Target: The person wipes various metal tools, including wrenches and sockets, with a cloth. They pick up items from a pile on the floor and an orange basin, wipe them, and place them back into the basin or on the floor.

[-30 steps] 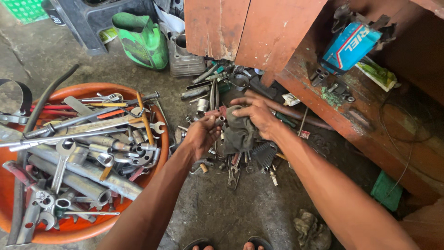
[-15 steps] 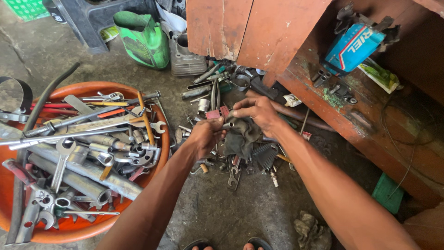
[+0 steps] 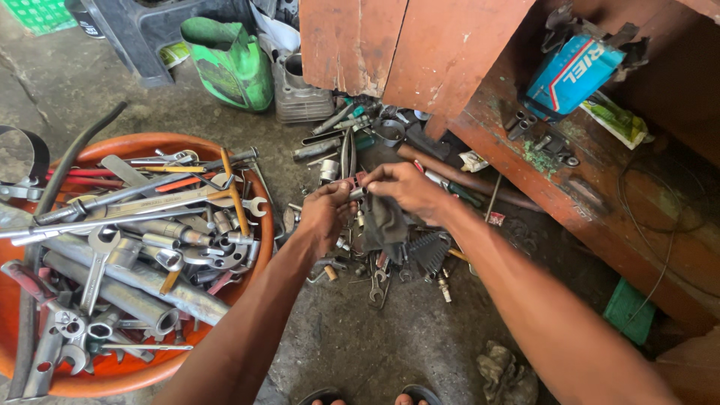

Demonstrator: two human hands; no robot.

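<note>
My left hand [image 3: 324, 214] and my right hand [image 3: 405, 187] meet above a heap of small tools [image 3: 390, 255] on the concrete floor. Both pinch a small reddish tool [image 3: 354, 182] held between their fingertips. A dark rag-like piece [image 3: 385, 221] hangs down from my right hand. Pliers, cutters and bits lie scattered just under the hands.
A large orange basin [image 3: 247, 255] full of spanners, sockets and metal bars sits at the left. A green jerrycan [image 3: 229, 64] and a metal engine cylinder [image 3: 300, 94] stand behind. A worn red wooden shelf [image 3: 570, 195] with a blue packet [image 3: 574, 75] is at the right.
Both hands have lifted slightly from the tool heap and come closer together, now holding the small reddish tool higher. The dark rag hangs from my right hand.
</note>
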